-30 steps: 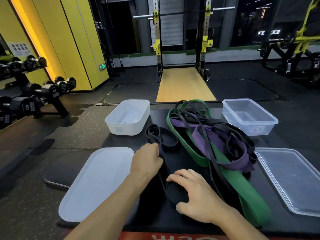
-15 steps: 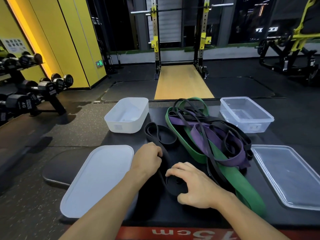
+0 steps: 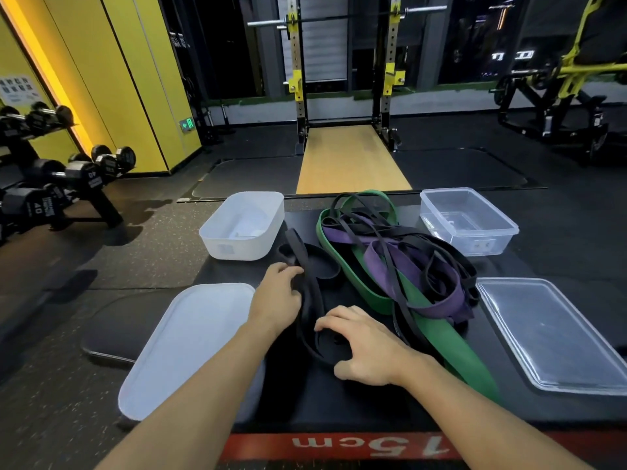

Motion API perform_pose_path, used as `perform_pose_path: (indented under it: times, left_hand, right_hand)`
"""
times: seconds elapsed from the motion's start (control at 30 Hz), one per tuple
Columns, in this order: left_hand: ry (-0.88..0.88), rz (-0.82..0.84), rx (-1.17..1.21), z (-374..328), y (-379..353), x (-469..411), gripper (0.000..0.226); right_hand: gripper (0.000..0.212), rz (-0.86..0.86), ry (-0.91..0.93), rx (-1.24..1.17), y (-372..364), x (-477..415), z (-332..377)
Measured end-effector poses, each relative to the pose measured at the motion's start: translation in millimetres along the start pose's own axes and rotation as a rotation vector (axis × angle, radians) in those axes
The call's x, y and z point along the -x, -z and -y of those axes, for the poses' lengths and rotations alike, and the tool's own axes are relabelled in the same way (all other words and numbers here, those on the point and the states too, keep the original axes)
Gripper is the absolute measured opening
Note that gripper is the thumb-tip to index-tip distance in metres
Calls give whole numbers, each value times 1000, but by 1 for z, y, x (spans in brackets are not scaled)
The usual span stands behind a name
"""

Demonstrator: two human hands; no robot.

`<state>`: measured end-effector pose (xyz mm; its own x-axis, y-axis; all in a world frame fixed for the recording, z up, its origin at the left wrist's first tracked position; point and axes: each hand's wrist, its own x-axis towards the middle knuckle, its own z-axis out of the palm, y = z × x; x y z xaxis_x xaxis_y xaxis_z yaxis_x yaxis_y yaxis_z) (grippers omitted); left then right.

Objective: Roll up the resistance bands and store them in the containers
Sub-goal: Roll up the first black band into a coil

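Black band (image 3: 306, 271) between hands, left hand (image 3: 276, 296) gripping it, right hand (image 3: 364, 347) curled round its coil.

Dumbbells (image 3: 51, 184) racked far left. Squat rack (image 3: 342, 79) stands over wooden platform (image 3: 353, 161), centre back. Yellow-framed machine (image 3: 559, 93) far right.

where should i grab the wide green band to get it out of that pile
Take the green band by its near end, coming from the near right side. That stretch lies flat and uncovered, while the purple band and black bands cross over its middle and far loop. Pinch across its width.
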<state>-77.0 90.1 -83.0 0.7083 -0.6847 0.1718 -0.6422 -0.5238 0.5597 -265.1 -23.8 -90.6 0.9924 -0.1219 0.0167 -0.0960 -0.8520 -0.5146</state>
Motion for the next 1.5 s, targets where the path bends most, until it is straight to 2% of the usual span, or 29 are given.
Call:
perform_pose_path:
  times: [0.07, 0.13, 0.23, 0.3, 0.4, 0.47, 0.6, 0.77, 0.87, 0.97, 1.1, 1.3, 1.5]
  left_hand:
    - [27, -42, 100, -1, -8, 12, 62]
    - [37, -163, 210, -3, -12, 34, 59]
    - [21, -303, 289, -7, -14, 85, 25]
    - [54, -244, 339, -7, -17, 115, 16]
    - [7, -94, 277, -6, -22, 131, 23]
    - [-17, -69, 233, -9, -24, 124, 27]
    - [58, -60, 286, -15, -26, 109, 32]
    - [48, 43, 307, -10, -22, 100, 31]
    - [39, 47, 309, -8, -21, 100, 32]
    - [80, 32, 346, -11, -17, 105, 33]
    - [120, 9, 338, -16, -13, 105, 34]
    - [128, -18, 310, -17, -15, 106, 35]
    - [103, -19, 306, -14, -21, 105, 36]
  right_hand:
    - [69, 2, 9, 1, -1, 1, -1]
    - [69, 2, 18, 4, -2, 1, -2]
    - [69, 0, 16, -26, -3, 2, -5]
    - [70, 2, 11, -61, -6, 3, -7]
    - [71, -23, -17, -119, -12, 7, -7]
    - [77, -35, -45, -133, -14, 8, -6]
    - [97, -47, -123, -169, -15, 17, -5]
    - [99, -54, -106, 9, -21, 23, 1]
    - [109, -164, -189, 84, -31, 26, 4]
    - [101, -285, -236, 89, -37, 21, 2]
    - [93, -318, -222, 8, -37, 16, -3]
    - [83, -251, -160, -15, -29, 19, -4]
    - [87, -174, -110, -90, -24, 26, -1]
